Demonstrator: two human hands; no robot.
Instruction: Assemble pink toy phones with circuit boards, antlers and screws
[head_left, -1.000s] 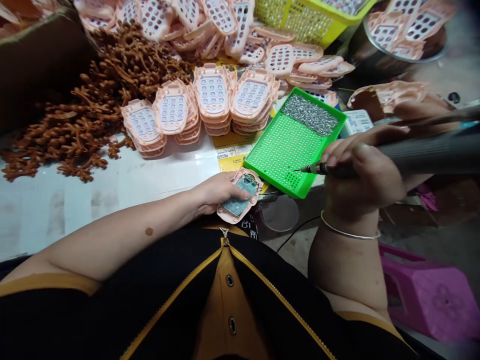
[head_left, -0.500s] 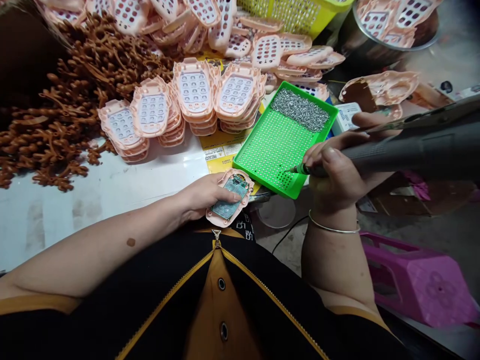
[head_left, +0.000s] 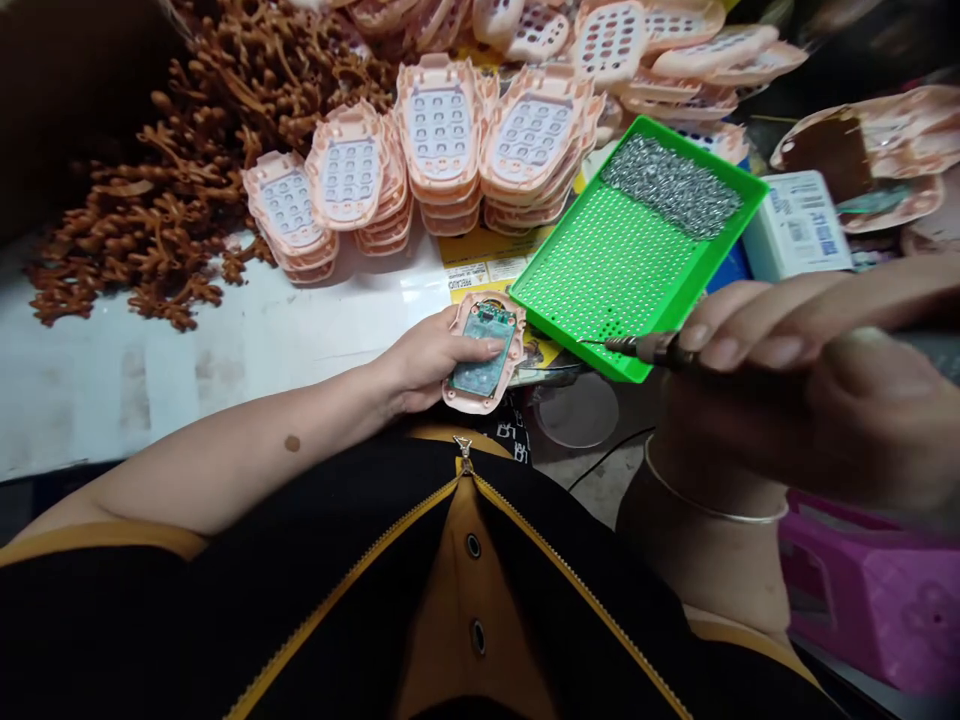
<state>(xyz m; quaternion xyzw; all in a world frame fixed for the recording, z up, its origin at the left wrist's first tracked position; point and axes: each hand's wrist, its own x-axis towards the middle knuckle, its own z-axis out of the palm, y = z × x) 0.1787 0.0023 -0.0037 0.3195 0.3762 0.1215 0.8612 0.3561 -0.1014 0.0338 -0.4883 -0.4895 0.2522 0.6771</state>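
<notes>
A white bench [head_left: 150, 370] fills the left of the view, seen from above a person's black and yellow zip top. At ten o'clock lies a heap of brown rubber sprue pieces [head_left: 187, 180]. At twelve o'clock stand short stacks of peach plastic toy-phone fronts with pale keypads [head_left: 439, 150], four stacks side by side.

At two o'clock a bright green perforated plastic tray [head_left: 622, 270] sits tilted over the bench's near edge, a drift of small silver screws [head_left: 671, 185] banked along its far end. It could slide or tip if knocked, spilling them.

The right hand [head_left: 795, 390], large and blurred at three o'clock, is closed around a dark electric screwdriver [head_left: 660, 348], whose thin bit reaches the tray's near corner. Whether a screw sits on the bit is too small to tell; a loose one could drop off the edge.

At centre, the left hand [head_left: 427, 362] pins a peach toy-phone shell holding a green circuit board [head_left: 486, 350] at the bench edge, thumb pressed on the board. The shell overhangs slightly; a hard push from the bit could skid it or scratch the board.
</notes>
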